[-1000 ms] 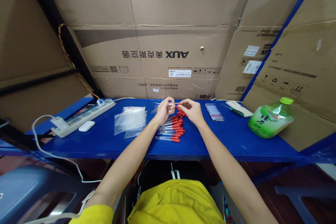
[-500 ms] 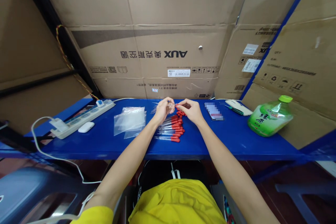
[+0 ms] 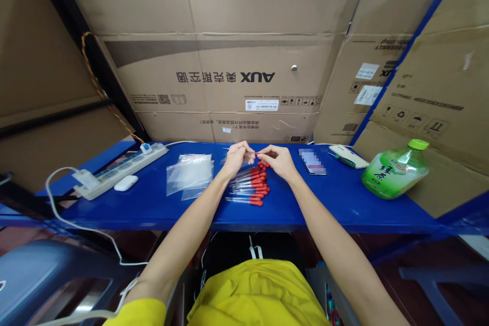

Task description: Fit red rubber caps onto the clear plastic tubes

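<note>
Both hands meet above the back of a pile of glass droppers with red rubber bulbs [image 3: 256, 202]. My right hand [image 3: 279, 160] is closed, thumb and forefinger pinching a small red bulb [image 3: 258, 154]. My left hand [image 3: 237, 159] is closed close beside it, its fingertips at the other side of that bulb; the clear tube between its fingers is mostly hidden. Below the hands, the droppers lie in a row, bulbs to the right and clear tubes to the left. Several loose red bulbs [image 3: 263, 164] lie under my right hand.
Left of the droppers lie clear plastic bags [image 3: 190, 175], a white earphone case [image 3: 126, 183] and a power strip [image 3: 126, 170]. To the right are a phone [image 3: 312, 161], a green-handled screwdriver [image 3: 346, 161] and a green tea bottle [image 3: 395, 170]. Cardboard [image 3: 229, 56] walls the blue table's back.
The left fingers have shifted slightly around the tube near the red bulb. My right hand keeps its pinch. The view has moved a little; the things on the table lie as before.
</note>
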The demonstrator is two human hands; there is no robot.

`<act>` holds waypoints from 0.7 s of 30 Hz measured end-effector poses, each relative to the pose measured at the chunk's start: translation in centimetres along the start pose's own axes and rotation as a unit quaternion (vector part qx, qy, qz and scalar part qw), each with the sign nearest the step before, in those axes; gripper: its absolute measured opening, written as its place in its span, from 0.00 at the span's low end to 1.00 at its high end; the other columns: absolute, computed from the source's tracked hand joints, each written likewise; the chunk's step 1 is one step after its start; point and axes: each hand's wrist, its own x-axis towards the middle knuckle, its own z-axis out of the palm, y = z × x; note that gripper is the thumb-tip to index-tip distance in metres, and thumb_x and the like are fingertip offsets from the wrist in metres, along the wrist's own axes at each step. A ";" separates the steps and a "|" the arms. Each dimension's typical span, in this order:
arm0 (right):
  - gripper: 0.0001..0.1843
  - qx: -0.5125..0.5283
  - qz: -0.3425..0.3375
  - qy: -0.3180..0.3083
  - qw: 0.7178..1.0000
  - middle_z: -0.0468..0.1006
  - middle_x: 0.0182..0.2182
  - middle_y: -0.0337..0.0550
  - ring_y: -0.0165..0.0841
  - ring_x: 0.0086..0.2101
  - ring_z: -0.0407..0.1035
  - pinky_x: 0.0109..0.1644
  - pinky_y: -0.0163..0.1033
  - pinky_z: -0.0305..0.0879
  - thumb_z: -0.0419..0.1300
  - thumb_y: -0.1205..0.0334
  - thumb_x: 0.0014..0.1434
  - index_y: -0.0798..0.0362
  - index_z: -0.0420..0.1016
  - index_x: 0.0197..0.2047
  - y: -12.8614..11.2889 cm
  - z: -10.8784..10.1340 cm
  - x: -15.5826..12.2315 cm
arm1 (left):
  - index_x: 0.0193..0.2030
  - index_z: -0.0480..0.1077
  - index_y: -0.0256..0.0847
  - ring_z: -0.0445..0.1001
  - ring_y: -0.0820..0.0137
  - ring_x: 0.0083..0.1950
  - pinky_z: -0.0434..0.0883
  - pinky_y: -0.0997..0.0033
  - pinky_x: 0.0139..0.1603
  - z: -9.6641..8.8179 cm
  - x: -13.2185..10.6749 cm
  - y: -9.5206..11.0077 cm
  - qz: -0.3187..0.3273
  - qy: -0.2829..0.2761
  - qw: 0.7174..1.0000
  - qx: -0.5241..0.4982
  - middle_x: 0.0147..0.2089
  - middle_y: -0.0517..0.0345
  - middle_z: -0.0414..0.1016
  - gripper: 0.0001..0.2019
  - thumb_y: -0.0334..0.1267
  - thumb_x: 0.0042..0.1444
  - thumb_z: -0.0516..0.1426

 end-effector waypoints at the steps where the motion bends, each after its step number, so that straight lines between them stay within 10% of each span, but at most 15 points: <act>1: 0.18 0.000 0.001 -0.001 1.000 0.82 0.27 0.43 0.35 0.26 0.74 0.32 0.40 0.70 0.73 0.46 0.50 0.53 0.82 0.33 0.0 0.0 0.0 | 0.29 0.67 0.37 0.72 0.73 0.21 0.69 0.74 0.26 0.0 0.0 0.0 0.001 -0.005 1.000 0.001 0.23 0.57 0.73 0.04 0.35 0.52 0.56; 21: 0.17 0.008 -0.003 -0.014 1.000 0.86 0.37 0.46 0.40 0.38 0.79 0.47 0.45 0.74 0.72 0.47 0.52 0.51 0.85 0.38 -0.1 -0.4 0.2 | 0.29 0.71 0.35 0.72 0.74 0.23 0.69 0.73 0.28 -0.3 0.0 0.5 0.058 -0.017 0.998 0.017 0.25 0.57 0.74 0.06 0.34 0.55 0.56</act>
